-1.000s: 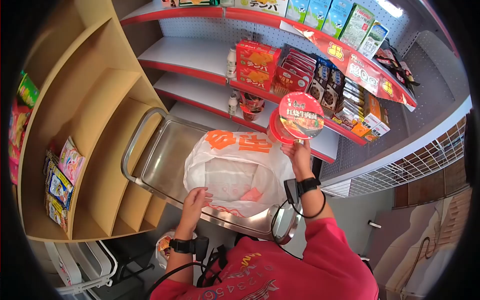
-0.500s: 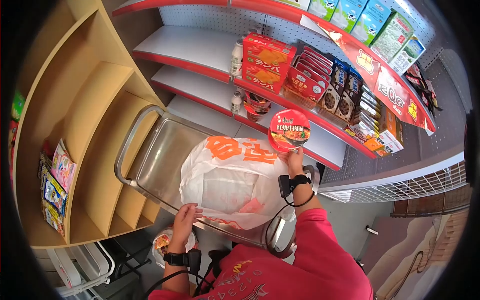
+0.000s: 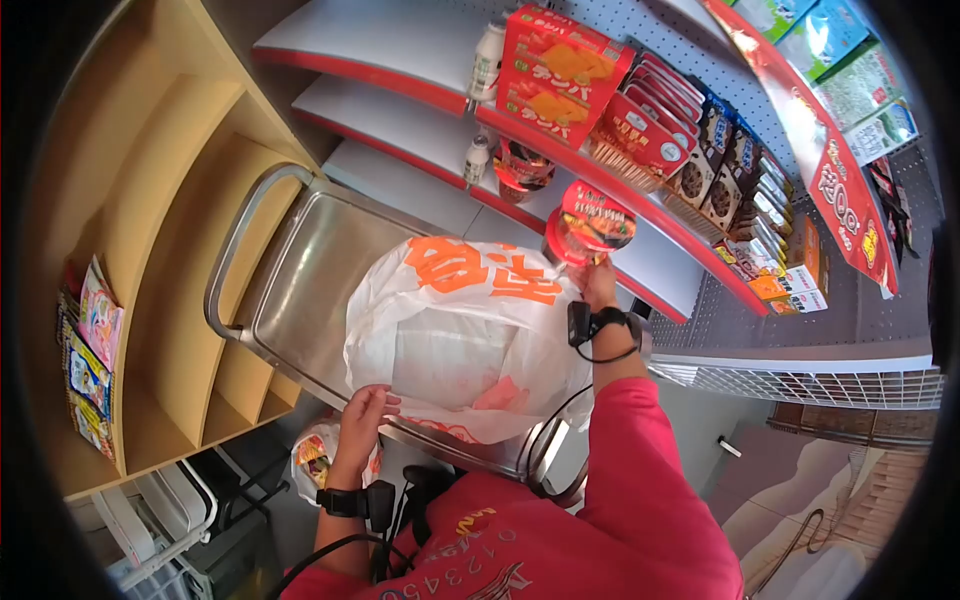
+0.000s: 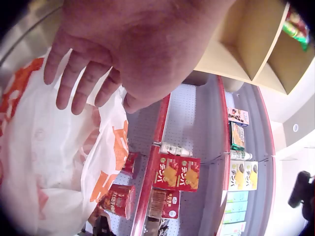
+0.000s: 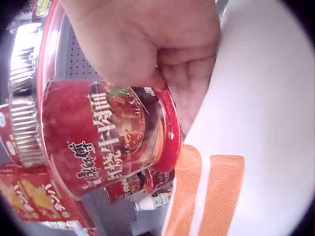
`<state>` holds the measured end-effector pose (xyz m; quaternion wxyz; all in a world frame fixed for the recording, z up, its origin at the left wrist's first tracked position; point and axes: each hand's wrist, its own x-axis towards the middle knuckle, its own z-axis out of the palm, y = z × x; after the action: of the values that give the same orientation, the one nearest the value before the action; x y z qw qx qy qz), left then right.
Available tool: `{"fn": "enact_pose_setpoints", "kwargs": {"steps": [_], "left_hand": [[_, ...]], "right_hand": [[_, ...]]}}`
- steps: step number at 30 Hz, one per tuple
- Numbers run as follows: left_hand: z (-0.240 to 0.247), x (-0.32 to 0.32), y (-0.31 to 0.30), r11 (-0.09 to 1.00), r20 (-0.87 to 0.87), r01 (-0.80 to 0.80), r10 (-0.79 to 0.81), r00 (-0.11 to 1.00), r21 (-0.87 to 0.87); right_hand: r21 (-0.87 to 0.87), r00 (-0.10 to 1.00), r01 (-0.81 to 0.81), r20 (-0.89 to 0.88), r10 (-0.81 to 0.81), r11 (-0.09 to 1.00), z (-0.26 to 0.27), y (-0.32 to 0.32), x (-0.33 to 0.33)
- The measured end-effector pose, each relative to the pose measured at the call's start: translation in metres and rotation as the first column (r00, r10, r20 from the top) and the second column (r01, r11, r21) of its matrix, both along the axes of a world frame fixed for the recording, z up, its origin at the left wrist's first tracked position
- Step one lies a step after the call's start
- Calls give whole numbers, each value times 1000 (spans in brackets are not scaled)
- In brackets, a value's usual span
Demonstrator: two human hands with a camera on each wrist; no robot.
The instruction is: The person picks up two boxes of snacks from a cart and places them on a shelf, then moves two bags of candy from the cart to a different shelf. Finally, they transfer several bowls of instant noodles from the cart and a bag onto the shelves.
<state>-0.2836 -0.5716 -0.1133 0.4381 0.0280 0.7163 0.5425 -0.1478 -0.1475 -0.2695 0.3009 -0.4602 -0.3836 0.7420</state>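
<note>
Cup (image 3: 592,222) sits gripped in the right hand (image 3: 598,285), just over the bag (image 3: 460,330), at its far side. The left hand (image 3: 362,415), fingers loose, lies at the near edge. Bagging seems to be the step; lowering the cup in calls for an opened mouth below it.

The bag (image 3: 460,340) sits in the cart (image 3: 300,290), shelves (image 3: 400,110) right behind, wooden rack (image 3: 170,230) off left; noodle cup (image 3: 592,222) over its far edge, left hand (image 3: 365,415) at its near edge.
</note>
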Motion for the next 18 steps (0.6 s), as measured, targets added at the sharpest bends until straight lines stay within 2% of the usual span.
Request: {"fn": "enact_pose_setpoints", "kwargs": {"steps": [1, 7, 12, 15, 18], "left_hand": [[-2, 0, 0, 1000, 3, -3, 3, 1000, -3], [-12, 2, 0, 1000, 62, -16, 17, 998, -13], [-16, 2, 2, 998, 79, -33, 37, 996, -51], [-19, 1, 5, 997, 82, -36, 42, 996, -75], [-27, 1, 4, 995, 93, -62, 70, 993, -83]], "right_hand": [[-51, 998, 0, -57, -2, 999, 6, 6, -2], [-59, 1000, 6, 20, -5, 998, -5, 47, -16], [-126, 998, 12, -65, -20, 992, -24, 81, -26], [-61, 999, 43, 9, -42, 997, -18, 81, -39], [-33, 1000, -4, -19, 3, 999, -28, 91, -47]]}}
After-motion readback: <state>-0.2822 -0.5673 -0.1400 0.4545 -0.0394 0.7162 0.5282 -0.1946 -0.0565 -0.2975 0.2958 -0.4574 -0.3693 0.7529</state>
